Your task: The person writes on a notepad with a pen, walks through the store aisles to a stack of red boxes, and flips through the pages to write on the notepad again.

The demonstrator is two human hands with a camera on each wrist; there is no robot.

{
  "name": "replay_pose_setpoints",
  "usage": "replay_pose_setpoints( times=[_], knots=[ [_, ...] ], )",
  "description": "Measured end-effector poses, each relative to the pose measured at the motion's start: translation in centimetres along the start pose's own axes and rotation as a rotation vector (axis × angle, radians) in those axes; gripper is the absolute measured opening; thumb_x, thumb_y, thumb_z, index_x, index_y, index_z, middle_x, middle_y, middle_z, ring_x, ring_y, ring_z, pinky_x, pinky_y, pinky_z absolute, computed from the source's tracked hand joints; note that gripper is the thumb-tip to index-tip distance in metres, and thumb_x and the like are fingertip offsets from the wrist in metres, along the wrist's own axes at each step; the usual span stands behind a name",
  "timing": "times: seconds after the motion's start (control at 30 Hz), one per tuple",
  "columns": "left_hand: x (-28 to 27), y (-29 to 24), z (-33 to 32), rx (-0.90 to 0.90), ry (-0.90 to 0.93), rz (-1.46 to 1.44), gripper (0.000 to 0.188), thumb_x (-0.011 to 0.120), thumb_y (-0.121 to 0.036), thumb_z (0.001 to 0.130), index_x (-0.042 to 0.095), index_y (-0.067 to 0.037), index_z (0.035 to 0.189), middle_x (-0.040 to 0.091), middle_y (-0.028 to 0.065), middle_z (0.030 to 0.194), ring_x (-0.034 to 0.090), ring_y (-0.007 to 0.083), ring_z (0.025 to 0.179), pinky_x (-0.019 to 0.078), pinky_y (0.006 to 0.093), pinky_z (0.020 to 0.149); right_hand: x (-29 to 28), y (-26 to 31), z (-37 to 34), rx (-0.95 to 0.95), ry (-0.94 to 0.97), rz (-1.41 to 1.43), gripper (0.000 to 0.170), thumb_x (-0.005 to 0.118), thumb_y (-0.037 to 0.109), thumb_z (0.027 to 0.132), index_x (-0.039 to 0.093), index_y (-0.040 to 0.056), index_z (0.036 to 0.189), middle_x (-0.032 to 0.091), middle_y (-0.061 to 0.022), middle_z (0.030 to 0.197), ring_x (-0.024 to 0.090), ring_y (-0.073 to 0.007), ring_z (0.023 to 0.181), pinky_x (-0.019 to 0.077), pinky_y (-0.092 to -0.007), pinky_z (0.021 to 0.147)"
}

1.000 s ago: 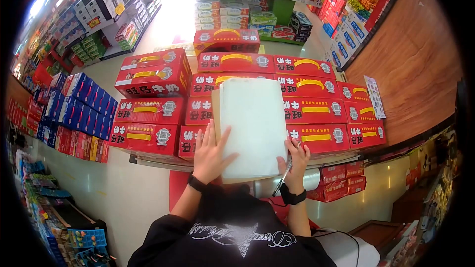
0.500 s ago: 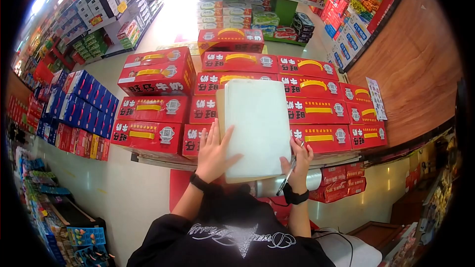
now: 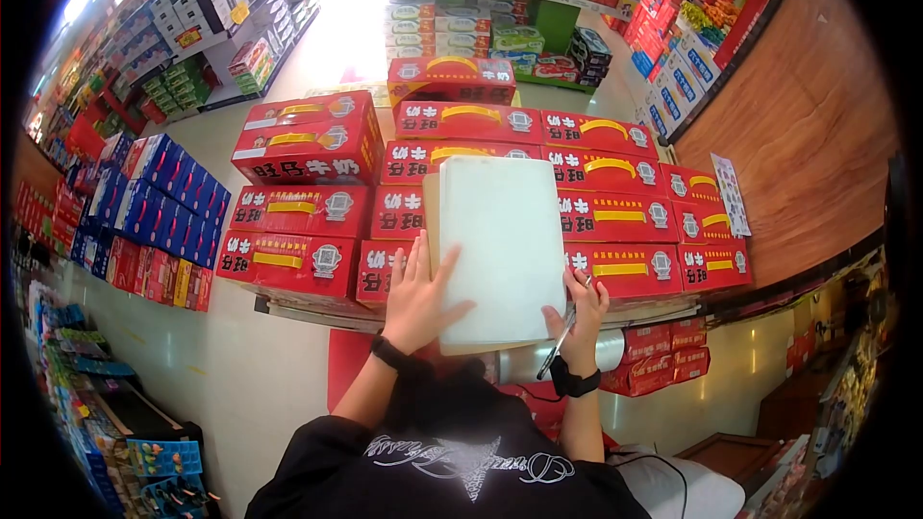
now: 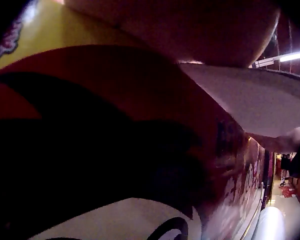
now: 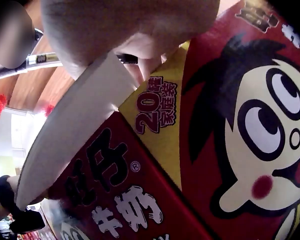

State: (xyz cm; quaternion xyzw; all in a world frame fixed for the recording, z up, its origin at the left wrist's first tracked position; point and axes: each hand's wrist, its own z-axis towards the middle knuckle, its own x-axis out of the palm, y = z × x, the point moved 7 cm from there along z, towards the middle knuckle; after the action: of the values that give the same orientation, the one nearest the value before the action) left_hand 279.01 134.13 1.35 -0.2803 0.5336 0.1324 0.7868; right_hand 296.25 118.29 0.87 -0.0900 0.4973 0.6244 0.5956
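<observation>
A pad of blank white paper [image 3: 500, 250] lies over the red boxes in front of the person. The left hand [image 3: 416, 300] rests along the pad's left edge, fingers extended, thumb over the page. At the lower right edge, the right hand [image 3: 581, 325] holds a pen [image 3: 552, 354] in curled fingers, its thumb on the paper. In the left wrist view the hand [image 4: 190, 25] is dark above the pale sheet [image 4: 255, 102]. The right wrist view has the hand [image 5: 130, 25] at the top, against the sheet [image 5: 75, 130]; its fingertips are partly hidden.
Stacked red cartons [image 3: 615, 216] with yellow handles spread behind and beside the pad. A clear roll [image 3: 604, 350] lies below the right hand. Blue boxes [image 3: 163, 207] stand at the left, a wooden panel [image 3: 798, 135] at the right, and stocked shelves farther back.
Compared with a second ago, the pad and both hands appear slightly farther right in the head view, as do nearby cartons. The hands keep about the same hold.
</observation>
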Motion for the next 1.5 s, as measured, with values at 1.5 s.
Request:
replay_pose_setpoints(
  times=[1.5],
  knots=[
    [-0.39,-0.34,-0.01,-0.011,-0.021,0.026,0.078,0.064,-0.05,0.072,0.034,-0.018,0.137,0.024,0.0293,0.138,0.028,0.0372,0.129,0.0217,0.0479,0.104,-0.02,-0.01,-0.19,-0.022,-0.009,-0.017,0.053,0.067,0.025,0.073,0.049,0.0048,0.119,0.055,-0.0109,0.119,0.047,-0.0257,0.113,0.0205,-0.0417,0.102]
  ],
)
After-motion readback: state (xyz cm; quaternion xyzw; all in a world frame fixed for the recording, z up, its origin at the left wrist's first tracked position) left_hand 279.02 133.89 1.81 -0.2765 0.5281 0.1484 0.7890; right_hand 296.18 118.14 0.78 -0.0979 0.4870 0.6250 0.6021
